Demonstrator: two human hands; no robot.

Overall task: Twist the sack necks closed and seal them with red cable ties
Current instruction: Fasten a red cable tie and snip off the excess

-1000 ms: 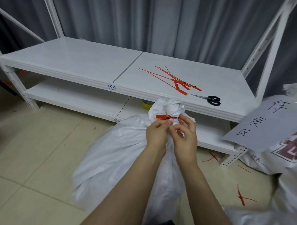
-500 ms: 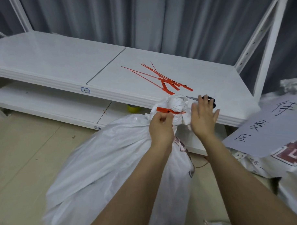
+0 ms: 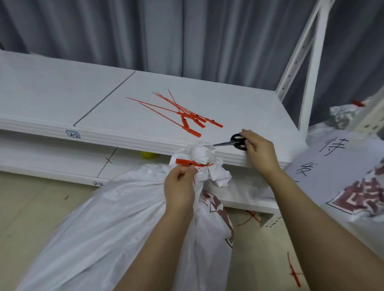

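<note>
A white plastic sack (image 3: 123,210) leans against the shelf, its twisted neck (image 3: 200,153) bound by a red cable tie (image 3: 186,162). My left hand (image 3: 181,186) grips the neck just below the tie and pinches the tie's loose tail. My right hand (image 3: 259,151) lies on the black handles of the scissors (image 3: 234,142) at the shelf's front edge, fingers curled over them. Several spare red cable ties (image 3: 187,117) lie in a loose pile on the shelf top.
The white metal shelf (image 3: 57,97) has a lower level (image 3: 45,153) with a yellow object (image 3: 148,154) under the top board. More white sacks and a paper sign (image 3: 338,163) crowd the right. Cut red tie ends (image 3: 293,270) lie on the tiled floor.
My right hand left the sack neck and moved right and up to the scissors on the shelf. My left hand has stayed on the neck with the tie.
</note>
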